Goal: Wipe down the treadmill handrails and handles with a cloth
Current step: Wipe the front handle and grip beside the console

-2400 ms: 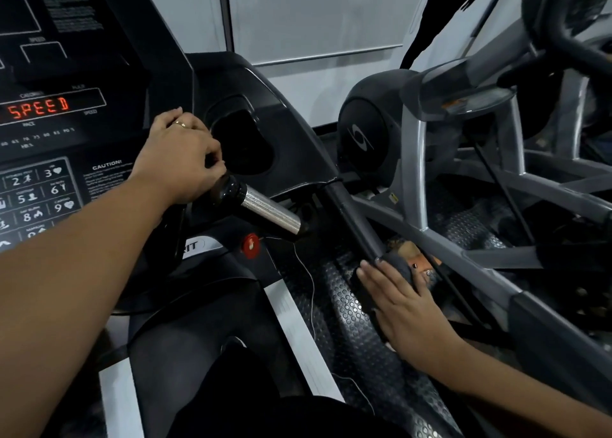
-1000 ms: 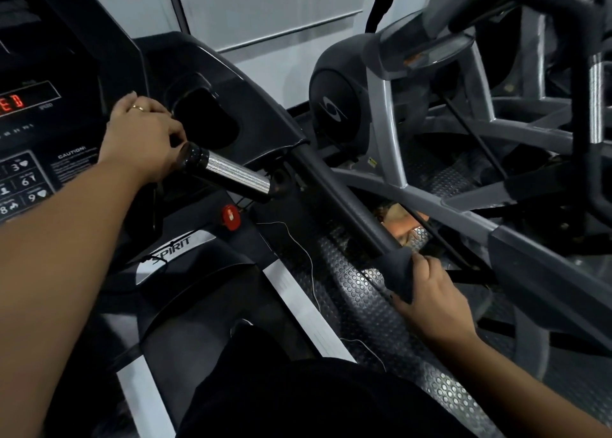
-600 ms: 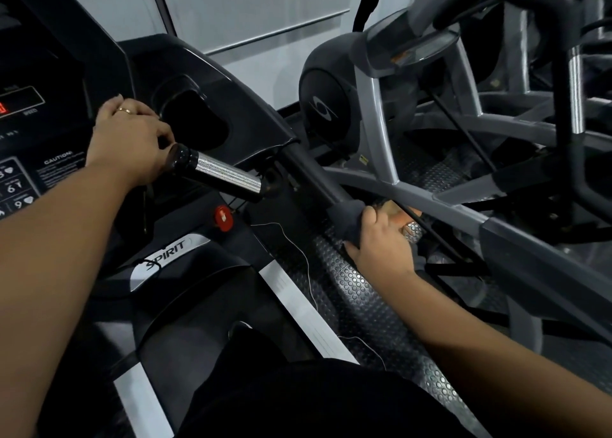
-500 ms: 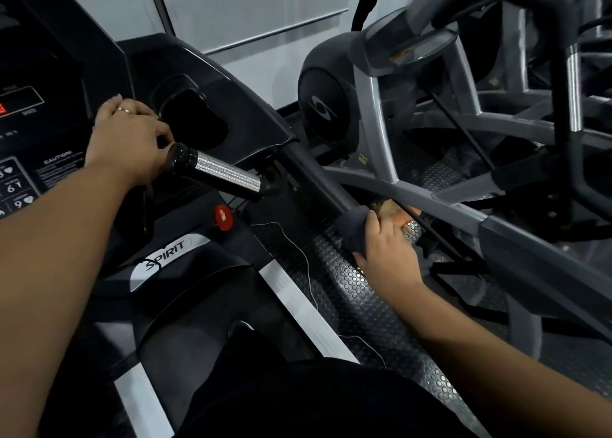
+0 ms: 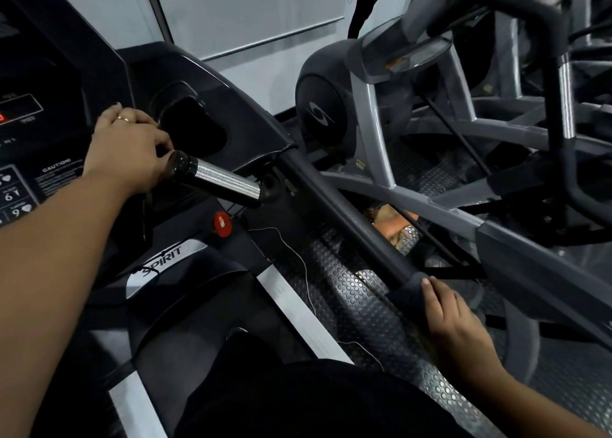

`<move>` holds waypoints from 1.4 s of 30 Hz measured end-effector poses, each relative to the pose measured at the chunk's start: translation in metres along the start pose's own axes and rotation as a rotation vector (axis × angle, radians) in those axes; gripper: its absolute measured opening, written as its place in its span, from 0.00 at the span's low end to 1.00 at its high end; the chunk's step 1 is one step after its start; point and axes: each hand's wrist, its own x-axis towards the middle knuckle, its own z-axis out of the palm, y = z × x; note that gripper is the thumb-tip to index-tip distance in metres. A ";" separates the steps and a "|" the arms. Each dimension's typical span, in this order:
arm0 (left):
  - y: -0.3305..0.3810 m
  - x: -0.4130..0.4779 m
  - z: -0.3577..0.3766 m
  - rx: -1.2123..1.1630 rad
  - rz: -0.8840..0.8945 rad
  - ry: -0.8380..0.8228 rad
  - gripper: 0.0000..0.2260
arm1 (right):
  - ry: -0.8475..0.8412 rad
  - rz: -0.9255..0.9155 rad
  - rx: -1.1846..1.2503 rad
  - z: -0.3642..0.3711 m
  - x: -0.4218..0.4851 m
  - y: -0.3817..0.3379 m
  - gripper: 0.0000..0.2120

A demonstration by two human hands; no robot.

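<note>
Right hand (image 5: pixel 453 318) was curled over the dark cloth (image 5: pixel 409 291), clamping it round the near end of the right handrail (image 5: pixel 331 212). So the cloth sat on the rail under that hand's fingers

Left hand (image 5: pixel 127 149) was well apart from it, up at the console (image 5: pixel 56 179), fingers curled, fingertips by the black end cap of the chrome handle (image 5: pixel 218 180). Couldn't tell whether it actually gripped anything or was only braced there. No cloth under it

Progress, my read:
- right handrail in work, cloth at its near end; the length running away from the right hand towards the console was bare, and I can't say from surface look whether it was wiped
- chrome handle just beside the left hand: no cloth on it, probably still to do
- the rail on the left-hand side was out of view, status unknown
- call it partway, not near finished

Containers: one cup holder (image 5: pixel 195 132), a recess in the console shell just beyond the left fingertips. Its inside was dark, nothing showed in it, couldn't confirm empty

Further out: red safety key (image 5: pixel 222 223) below the chrome handle, studded floor mat (image 5: pixel 364 308) under the rail, a grey elliptical (image 5: pixel 331 112) beyond the right hand
</note>
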 end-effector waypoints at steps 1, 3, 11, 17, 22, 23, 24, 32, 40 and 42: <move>0.001 0.000 0.000 0.008 0.001 -0.004 0.07 | -0.012 0.006 0.015 0.000 0.002 0.000 0.36; 0.002 0.001 0.000 0.018 -0.005 -0.009 0.04 | -0.013 0.031 0.041 -0.001 0.015 -0.008 0.32; 0.000 0.003 0.001 0.024 -0.028 -0.027 0.06 | -0.082 0.045 0.037 -0.018 0.106 -0.064 0.38; 0.002 0.003 0.001 0.013 -0.034 0.000 0.06 | -0.101 0.081 -0.081 -0.028 0.154 -0.097 0.36; 0.002 0.003 -0.001 -0.013 -0.052 0.003 0.07 | -0.078 0.033 -0.004 -0.031 0.189 -0.116 0.36; 0.002 0.003 -0.001 -0.018 -0.053 0.005 0.07 | -0.074 0.037 0.023 -0.031 0.195 -0.119 0.35; 0.003 0.003 -0.001 -0.025 -0.054 0.003 0.07 | -0.071 0.039 0.048 -0.031 0.200 -0.121 0.34; 0.002 0.004 0.000 -0.052 -0.069 0.018 0.08 | -0.085 0.030 0.229 -0.037 0.247 -0.128 0.27; 0.002 0.004 0.000 -0.054 -0.080 0.017 0.08 | -0.177 0.080 0.438 -0.044 0.288 -0.140 0.28; 0.001 0.004 0.000 -0.049 -0.079 0.023 0.08 | -0.211 0.086 0.489 -0.045 0.298 -0.142 0.28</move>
